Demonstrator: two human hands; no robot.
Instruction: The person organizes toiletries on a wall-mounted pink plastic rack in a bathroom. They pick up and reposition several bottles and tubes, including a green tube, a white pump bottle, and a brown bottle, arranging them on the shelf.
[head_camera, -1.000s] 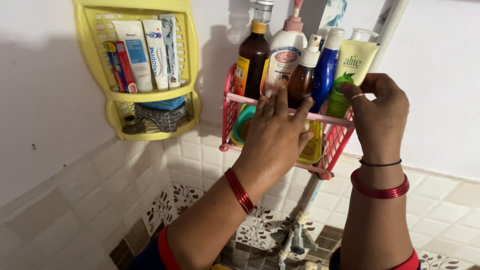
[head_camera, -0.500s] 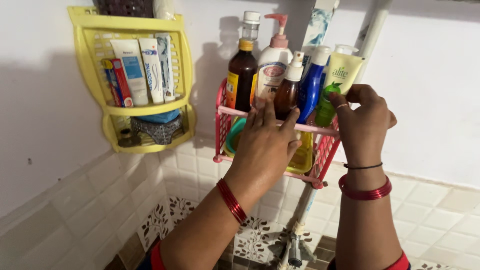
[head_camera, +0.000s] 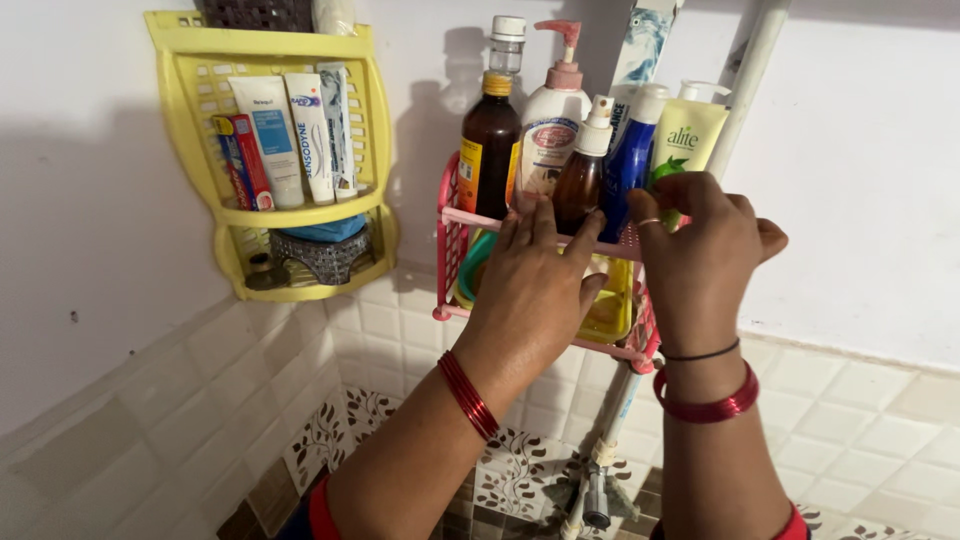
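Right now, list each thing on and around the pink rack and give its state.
Pink rack: wall-hung, full.
Brown bottle: upright, capped.
Pump bottle: upright.
Spray bottle: upright, touched by left hand.
Blue bottle: upright.
Green tube: standing, right hand on it.
Yellow shelf: tubes standing.

Two hands at a pink plastic wall rack (head_camera: 452, 232) crowded with bottles.
Left hand (head_camera: 532, 285) lies flat, fingers spread, on the rack's front rail, fingertips against a small amber spray bottle (head_camera: 580, 178). Right hand (head_camera: 698, 258) curls over the base of a pale green squeeze tube (head_camera: 686, 132). Alongside: dark brown glass bottle (head_camera: 488, 140), white pump dispenser (head_camera: 548, 130), blue bottle (head_camera: 630, 158). Yellow plastic corner shelf (head_camera: 200, 110) holds toothpaste tubes, well left.
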